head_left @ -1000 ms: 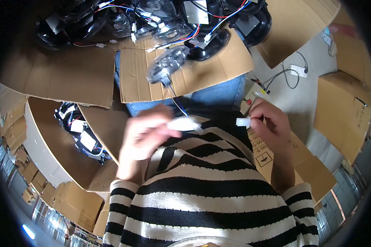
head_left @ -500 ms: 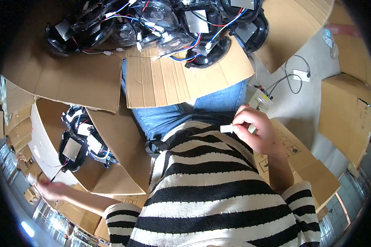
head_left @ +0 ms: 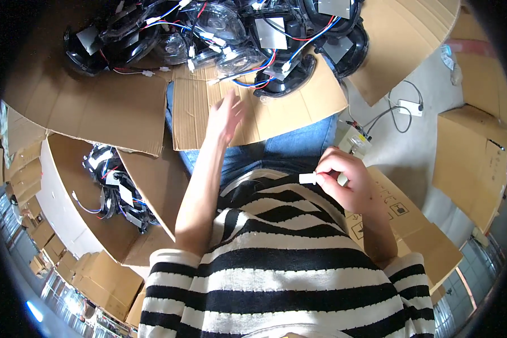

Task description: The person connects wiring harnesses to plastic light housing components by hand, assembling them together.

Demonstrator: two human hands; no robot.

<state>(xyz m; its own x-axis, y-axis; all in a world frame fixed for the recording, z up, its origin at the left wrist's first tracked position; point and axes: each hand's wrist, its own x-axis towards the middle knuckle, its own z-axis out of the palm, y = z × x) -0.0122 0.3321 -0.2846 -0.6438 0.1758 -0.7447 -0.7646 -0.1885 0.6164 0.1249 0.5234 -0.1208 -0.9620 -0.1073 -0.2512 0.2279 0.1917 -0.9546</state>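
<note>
My left hand (head_left: 226, 115) reaches forward with fingers spread over a flat cardboard sheet (head_left: 298, 115) on my lap, holding nothing. Just beyond it lies a pile of black lamp housings with clear lenses and red, blue and white wires (head_left: 248, 39). My right hand (head_left: 343, 183) stays close to my striped shirt, pinching a small white plastic piece (head_left: 307, 178) between thumb and fingers.
An open cardboard box (head_left: 56, 186) at my left holds more wired black parts (head_left: 115, 188). Large cardboard flaps (head_left: 90, 107) lie at the upper left. Closed boxes (head_left: 473, 152) stand at the right, and a white adapter with a cable (head_left: 408, 107) lies on the grey floor.
My left hand swung out to the box at my lower left, then came up and forward over the lap cardboard. My right hand stayed near my chest with the white piece.
</note>
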